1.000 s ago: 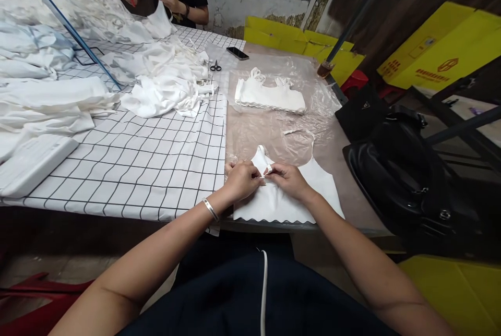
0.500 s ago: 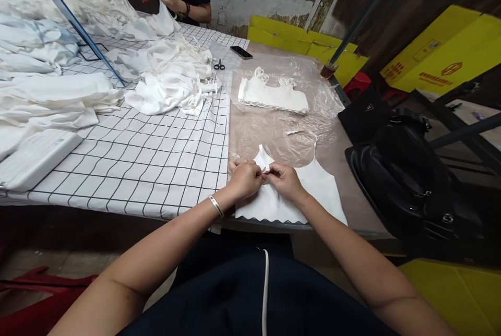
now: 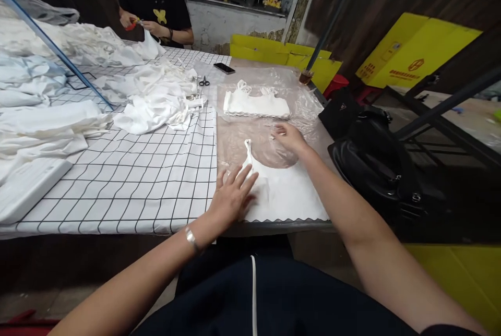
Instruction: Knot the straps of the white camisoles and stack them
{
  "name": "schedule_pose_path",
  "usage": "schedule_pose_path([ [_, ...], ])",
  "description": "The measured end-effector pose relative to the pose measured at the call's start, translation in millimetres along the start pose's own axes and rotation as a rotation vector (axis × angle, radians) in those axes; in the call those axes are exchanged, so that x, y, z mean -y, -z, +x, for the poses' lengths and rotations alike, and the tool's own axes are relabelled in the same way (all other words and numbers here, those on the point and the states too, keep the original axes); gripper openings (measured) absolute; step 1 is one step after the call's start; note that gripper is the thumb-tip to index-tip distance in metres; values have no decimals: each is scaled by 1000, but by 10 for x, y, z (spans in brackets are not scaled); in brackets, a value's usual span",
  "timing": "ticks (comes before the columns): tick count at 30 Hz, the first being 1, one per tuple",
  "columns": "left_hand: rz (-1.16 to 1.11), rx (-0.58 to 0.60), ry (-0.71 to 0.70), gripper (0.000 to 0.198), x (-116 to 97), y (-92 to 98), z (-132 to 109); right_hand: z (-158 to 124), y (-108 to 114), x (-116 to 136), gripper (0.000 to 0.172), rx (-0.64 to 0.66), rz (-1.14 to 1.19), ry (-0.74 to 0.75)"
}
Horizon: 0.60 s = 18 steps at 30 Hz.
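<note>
Fingers of the left hand (image 3: 234, 198) spread flat on the white top (image 3: 287, 198) at the table's near edge, likely pinning it; the right hand (image 3: 289, 136), fingers loosely apart, touches the plastic sheet (image 3: 313, 111) beyond.

The left hand (image 3: 233, 198) lies flat, palm down, fingers spread toward one o'clock. The right hand (image 3: 288, 136) reaches out toward eleven o'clock, fingers loosely extended.

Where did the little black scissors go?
In the head view the black scissors lie far up the table, left of the middle, on the checked cloth just right of the heap of white garments, with the phone a little beyond them.
</note>
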State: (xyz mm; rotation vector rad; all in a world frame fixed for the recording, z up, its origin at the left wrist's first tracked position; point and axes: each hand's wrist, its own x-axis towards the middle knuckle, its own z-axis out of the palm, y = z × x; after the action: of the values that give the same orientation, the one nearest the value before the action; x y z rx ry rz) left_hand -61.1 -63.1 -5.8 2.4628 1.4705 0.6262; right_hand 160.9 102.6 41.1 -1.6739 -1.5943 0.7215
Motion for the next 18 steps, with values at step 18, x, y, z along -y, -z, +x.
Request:
schedule_pose_path([
  [18,-1395,-77,782,52,322,352,130,-1351,891,-722,29,54,-436,-251],
])
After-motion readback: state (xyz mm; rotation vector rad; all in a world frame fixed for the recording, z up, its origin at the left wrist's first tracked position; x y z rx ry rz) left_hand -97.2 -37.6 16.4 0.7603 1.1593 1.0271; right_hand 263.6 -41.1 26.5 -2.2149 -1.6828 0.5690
